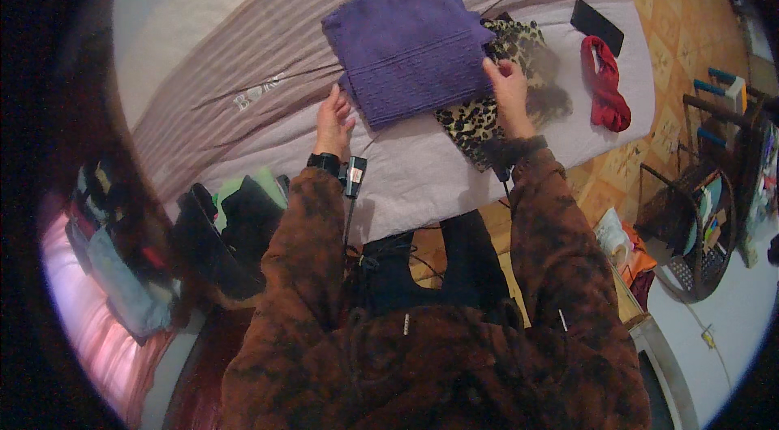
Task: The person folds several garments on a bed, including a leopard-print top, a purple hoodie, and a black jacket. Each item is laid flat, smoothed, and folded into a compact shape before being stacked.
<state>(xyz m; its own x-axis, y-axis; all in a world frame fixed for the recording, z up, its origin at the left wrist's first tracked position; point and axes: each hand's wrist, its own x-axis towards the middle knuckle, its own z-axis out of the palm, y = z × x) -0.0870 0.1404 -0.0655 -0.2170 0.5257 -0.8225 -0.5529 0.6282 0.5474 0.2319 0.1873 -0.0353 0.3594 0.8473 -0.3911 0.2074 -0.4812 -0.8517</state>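
Observation:
A folded purple cloth [411,56] with raised ribbed bands lies on the bed in front of me. My left hand [334,121] is beside its left edge, fingers apart and holding nothing that I can see. At the opposite edge, the fingers of my right hand [506,92] meet the cloth's border; whether they pinch it is unclear. Partly under the purple cloth and my right wrist lies a leopard-print cloth [520,43]. Each wrist wears a dark strap, and a small device with a cable hangs at the left one.
On the bed's right side are a twisted red cloth band [602,86] and a black phone-like slab [596,27]. The bedspread [420,186] ends just before my legs. Dark and green fabric [249,199] is heaped at left. A metal-framed chair [700,235] stands on the right.

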